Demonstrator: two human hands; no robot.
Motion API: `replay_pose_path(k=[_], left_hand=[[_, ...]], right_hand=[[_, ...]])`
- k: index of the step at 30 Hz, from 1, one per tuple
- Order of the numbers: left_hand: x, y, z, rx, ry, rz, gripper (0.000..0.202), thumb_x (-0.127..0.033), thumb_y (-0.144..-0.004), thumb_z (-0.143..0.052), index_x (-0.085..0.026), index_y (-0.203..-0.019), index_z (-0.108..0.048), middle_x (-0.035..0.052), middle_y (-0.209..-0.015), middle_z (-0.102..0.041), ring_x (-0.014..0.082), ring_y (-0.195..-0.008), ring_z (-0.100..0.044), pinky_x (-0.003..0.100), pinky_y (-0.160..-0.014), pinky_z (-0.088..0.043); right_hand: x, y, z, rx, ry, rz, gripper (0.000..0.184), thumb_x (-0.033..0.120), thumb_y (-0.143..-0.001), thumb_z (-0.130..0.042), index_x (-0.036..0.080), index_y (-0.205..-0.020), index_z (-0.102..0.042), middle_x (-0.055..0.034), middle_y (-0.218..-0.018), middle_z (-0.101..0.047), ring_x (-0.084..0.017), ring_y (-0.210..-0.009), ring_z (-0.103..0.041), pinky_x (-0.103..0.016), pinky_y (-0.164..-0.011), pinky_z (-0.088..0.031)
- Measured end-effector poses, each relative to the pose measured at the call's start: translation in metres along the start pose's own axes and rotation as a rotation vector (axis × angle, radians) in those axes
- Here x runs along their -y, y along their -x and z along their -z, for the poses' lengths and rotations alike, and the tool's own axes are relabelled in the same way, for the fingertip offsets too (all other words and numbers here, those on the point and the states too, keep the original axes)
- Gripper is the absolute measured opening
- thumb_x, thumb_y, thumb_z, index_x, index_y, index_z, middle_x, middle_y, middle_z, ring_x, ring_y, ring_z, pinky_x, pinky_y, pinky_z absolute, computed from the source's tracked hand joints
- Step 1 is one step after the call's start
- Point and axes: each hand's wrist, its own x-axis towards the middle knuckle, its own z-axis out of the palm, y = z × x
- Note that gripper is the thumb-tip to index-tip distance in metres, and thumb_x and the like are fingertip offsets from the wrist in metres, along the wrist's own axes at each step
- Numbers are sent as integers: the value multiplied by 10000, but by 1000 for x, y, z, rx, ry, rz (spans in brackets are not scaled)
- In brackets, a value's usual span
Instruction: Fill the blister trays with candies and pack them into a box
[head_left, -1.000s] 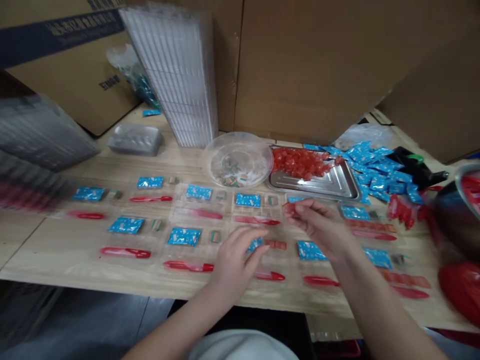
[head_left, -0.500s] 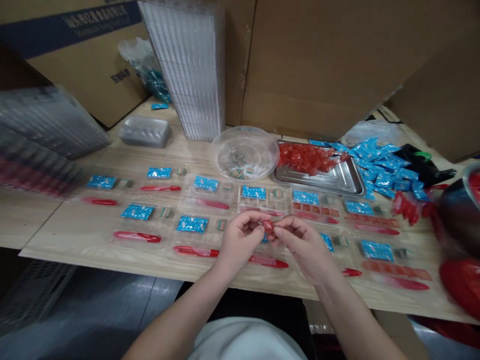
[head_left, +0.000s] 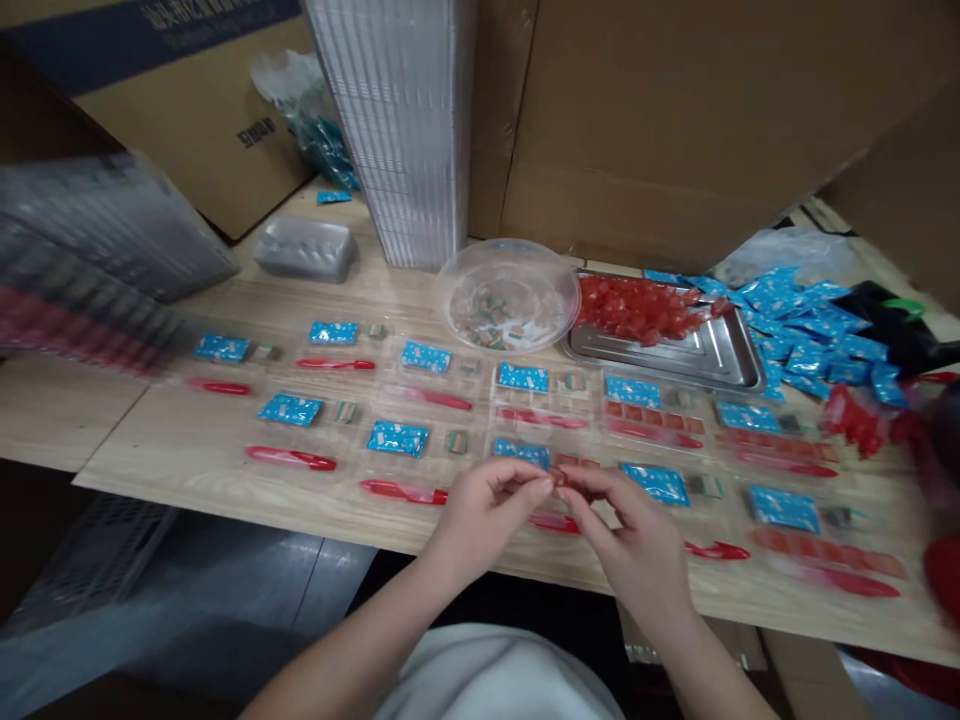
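Over the front row of clear plastic trays, my left hand (head_left: 484, 515) and my right hand (head_left: 641, 545) meet, thumbs and forefingers pinched together. Between the fingertips is a small red translucent piece (head_left: 559, 480), mostly covered by the fingers. The tray beneath is partly hidden by my hands; a blue packet (head_left: 521, 452) and some red pieces (head_left: 589, 462) show in it. Just right of my right hand lies another blue packet (head_left: 654, 484) with a red plastic knife-like tool (head_left: 716, 550) below it.
Behind the trays stand a clear round bowl (head_left: 450, 310) of small striped pieces and a metal tray (head_left: 675, 365) heaped with red pieces (head_left: 637, 308). Blue packets (head_left: 810, 320) are piled at right. Tall stacks of clear trays (head_left: 405, 130) and cardboard boxes (head_left: 675, 130) line the back.
My hands have moved slightly down and to the right, lower over the front-row tray, with the red piece still between the fingertips. The whole view has shifted a little.
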Motion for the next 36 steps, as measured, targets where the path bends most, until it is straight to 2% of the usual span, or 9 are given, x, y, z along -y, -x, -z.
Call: replay_pose_path(k=[5,10,16,18,22,28,32,34,36], left_hand=[[6,5,-4,-62,-30,9,159,-293,-824,-592,-148,-806,-653,28,-782,-665,140,-748,-602,243,-715,-469],[-2,9,-7,20,-43,-18,169,-305,-802,-620,-143,-757,-639,27,-794,-610,138,-786,-563,243,-734,-445],[-3,13,-6,102,151,244,272,-391,-833,-564,-134,-767,-624,-14,-622,-536,81,-565,-471,185,-532,-358],[1,15,-4,16,-9,148,248,-371,-860,-530,-147,-867,-637,13,-727,-595,101,-626,-518,207,-570,-396],[13,20,2,-170,-638,-316,163,-194,-867,-517,-209,-990,-624,51,-1034,-633,179,-939,-567,334,-829,-433],[36,19,11,-84,-1019,-648,220,-79,-863,-473,-215,-956,-618,19,-950,-684,204,-1040,-590,383,-895,-433],[47,8,18,-113,-1042,-775,198,-115,-874,-458,-223,-927,-615,11,-925,-695,208,-977,-630,367,-825,-480],[49,4,19,-103,-1058,-816,189,-135,-880,-456,-229,-913,-617,7,-916,-700,203,-951,-641,356,-813,-489],[49,3,19,-108,-1066,-840,201,-155,-894,-435,-228,-909,-622,14,-916,-703,201,-949,-641,350,-816,-489]], right_hand=[[-1,10,3,91,77,121,278,168,-842,-579,288,-1093,-579,-21,-929,-681,-183,-835,-630,-330,-732,-511],[-1,12,8,73,58,163,289,175,-826,-606,308,-1081,-585,-27,-927,-674,-195,-858,-631,-329,-725,-524],[-1,7,17,164,67,273,329,184,-836,-599,308,-1142,-593,-22,-1001,-672,-170,-909,-636,-269,-751,-528],[-6,-4,18,154,112,298,275,215,-836,-611,282,-1103,-613,-24,-961,-682,-172,-877,-635,-277,-738,-522],[-14,-32,7,156,332,368,160,223,-844,-598,200,-993,-653,-59,-889,-684,-206,-836,-596,-349,-771,-493],[-15,-44,-12,291,576,269,36,149,-743,-670,175,-759,-652,-69,-798,-650,-246,-847,-559,-393,-786,-466],[-44,-87,19,267,507,129,105,223,-793,-611,191,-888,-644,-54,-911,-662,-188,-861,-595,-291,-761,-466],[-68,-125,45,82,673,-101,136,195,-853,-510,174,-903,-635,-70,-898,-667,-176,-812,-613,-271,-723,-454],[-93,-163,68,13,760,-182,186,105,-819,-499,123,-949,-630,-153,-970,-652,-240,-897,-609,-322,-746,-435]])
